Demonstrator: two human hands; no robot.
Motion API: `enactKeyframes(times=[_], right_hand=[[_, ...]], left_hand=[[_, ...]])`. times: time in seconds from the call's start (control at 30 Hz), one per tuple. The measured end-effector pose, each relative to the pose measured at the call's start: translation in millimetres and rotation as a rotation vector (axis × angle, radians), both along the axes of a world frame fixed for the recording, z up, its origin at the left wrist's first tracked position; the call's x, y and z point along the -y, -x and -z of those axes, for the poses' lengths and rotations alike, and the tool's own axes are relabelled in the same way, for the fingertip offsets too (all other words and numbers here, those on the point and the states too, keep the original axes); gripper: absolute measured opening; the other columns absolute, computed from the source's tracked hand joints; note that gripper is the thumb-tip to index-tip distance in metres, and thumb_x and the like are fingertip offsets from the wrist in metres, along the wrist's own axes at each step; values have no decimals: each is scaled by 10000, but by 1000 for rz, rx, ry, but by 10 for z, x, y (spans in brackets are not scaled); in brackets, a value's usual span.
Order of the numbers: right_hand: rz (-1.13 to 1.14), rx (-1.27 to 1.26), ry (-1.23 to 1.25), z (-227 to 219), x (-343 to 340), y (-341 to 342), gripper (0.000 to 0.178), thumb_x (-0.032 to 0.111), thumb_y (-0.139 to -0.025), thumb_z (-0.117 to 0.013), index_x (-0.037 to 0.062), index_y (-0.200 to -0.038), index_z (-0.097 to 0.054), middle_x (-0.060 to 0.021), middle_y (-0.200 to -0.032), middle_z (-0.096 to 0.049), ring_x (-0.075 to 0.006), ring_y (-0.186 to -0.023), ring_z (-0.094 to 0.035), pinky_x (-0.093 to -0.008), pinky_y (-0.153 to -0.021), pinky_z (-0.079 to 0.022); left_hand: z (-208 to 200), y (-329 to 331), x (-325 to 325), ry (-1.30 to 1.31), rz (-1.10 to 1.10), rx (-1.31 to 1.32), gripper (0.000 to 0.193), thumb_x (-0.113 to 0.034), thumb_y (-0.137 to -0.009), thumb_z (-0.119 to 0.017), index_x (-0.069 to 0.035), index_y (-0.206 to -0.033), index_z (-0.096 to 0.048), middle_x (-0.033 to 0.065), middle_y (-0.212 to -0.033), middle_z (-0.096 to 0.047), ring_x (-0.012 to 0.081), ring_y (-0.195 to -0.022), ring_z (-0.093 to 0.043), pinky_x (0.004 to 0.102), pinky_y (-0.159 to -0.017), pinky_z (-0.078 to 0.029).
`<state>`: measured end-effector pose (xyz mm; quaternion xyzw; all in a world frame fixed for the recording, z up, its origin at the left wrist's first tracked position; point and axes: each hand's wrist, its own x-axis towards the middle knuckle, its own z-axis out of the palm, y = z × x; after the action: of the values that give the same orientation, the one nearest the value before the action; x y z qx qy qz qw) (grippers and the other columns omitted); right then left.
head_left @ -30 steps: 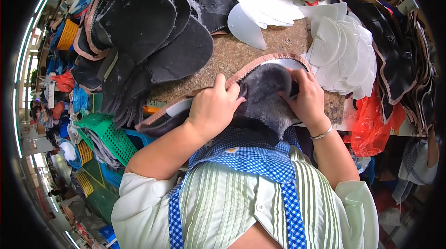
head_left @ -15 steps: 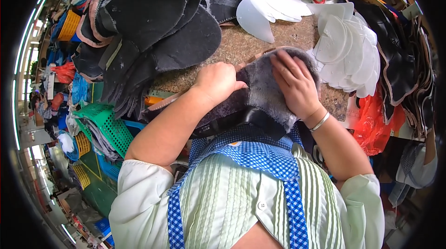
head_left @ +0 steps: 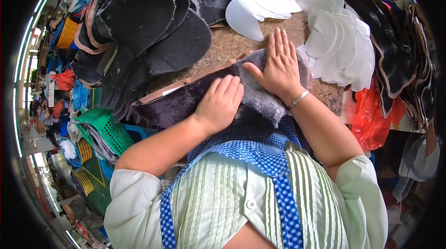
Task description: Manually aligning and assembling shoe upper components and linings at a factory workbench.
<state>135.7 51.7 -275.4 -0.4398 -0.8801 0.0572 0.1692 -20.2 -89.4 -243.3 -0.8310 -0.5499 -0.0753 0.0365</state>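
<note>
Nearest is the blue checked apron. Just beyond it the grey furry piece lies fur side up across the table's near edge, beneath both hands. The left hand rests on its middle, fingers bent and close together; whether they pinch the fur, I cannot tell. The right hand is spread flat on the paler right end, thumb out, fingers pointing to the far side.

A second ago both hands gripped the far edge and the fur was folded back over white backing; now it covers most of that, leaving a small white patch at left. Half a second ago the right fingers slanted left, and the left hand was at the far edge.

Farther off, a green basket stands left and a red bag hangs right. Beyond are white sheets at right and black pieces at left on the table.
</note>
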Motion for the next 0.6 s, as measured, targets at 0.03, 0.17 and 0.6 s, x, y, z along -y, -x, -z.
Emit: enactKeyframes(times=[0.03, 0.17, 0.6], right_hand=[[28, 33, 12, -19, 34, -102, 938, 645, -885, -467, -68, -1467, -281, -239, -1558, -224, -338, -1476, -148, -428, -1196, -97], [-80, 122, 64, -262, 309, -834, 810, 511, -908, -513, -28, -1474, -300, -172, -1568, -252, -276, -1474, -195, -443, -1185, -126], [-510, -176, -10, -304, 746, -807, 477, 49, -741, -562, 33, -1214, -613, -131, -1257, -619, -296, -1204, -573, -401, -977, -467]], left_hand=[[26, -29, 115, 26, -16, -4, 450, -100, -854, -469, 88, -1263, -490, 249, -1333, -481, 371, -1250, -476, 458, -1059, -368], [-94, 159, 406, 203, -64, 33, 743, -152, -778, -552, 95, -1432, -301, 252, -1527, -280, 378, -1422, -291, 476, -1157, -240], [110, 15, 461, -15, -165, -64, 539, -102, -886, -423, 68, -1397, -397, 234, -1483, -377, 355, -1379, -380, 461, -1133, -284]])
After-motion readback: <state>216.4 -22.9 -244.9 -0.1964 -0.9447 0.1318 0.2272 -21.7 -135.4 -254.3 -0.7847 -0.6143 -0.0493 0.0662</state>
